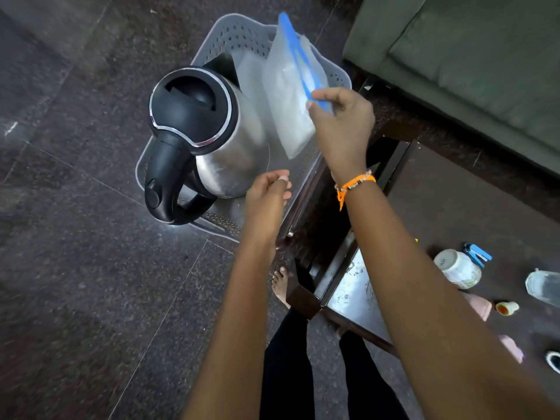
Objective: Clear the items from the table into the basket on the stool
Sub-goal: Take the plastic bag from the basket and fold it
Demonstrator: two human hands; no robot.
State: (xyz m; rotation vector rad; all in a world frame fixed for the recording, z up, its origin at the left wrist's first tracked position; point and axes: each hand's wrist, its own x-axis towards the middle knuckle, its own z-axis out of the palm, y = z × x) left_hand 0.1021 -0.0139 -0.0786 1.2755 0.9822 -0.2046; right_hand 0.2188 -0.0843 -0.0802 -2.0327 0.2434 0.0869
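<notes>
Kettle [218, 140]: steel, black lid, upright in basket's [230, 31] near-left corner.
Bag [292, 95]: clear, blue zip, tilted over basket's right edge.

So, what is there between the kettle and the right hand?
In the head view, the clear zip bag with the blue seal hangs between the kettle and the right hand, which pinches its blue top edge over the basket.

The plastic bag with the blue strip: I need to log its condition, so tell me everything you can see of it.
The plastic bag is clear and frosted-looking, with a blue zip strip along its top edge. It looks flat, and its contents cannot be made out. It hangs tilted over the grey perforated basket, beside the steel kettle. The right hand pinches the strip's near end; nothing else clearly touches it.
</notes>
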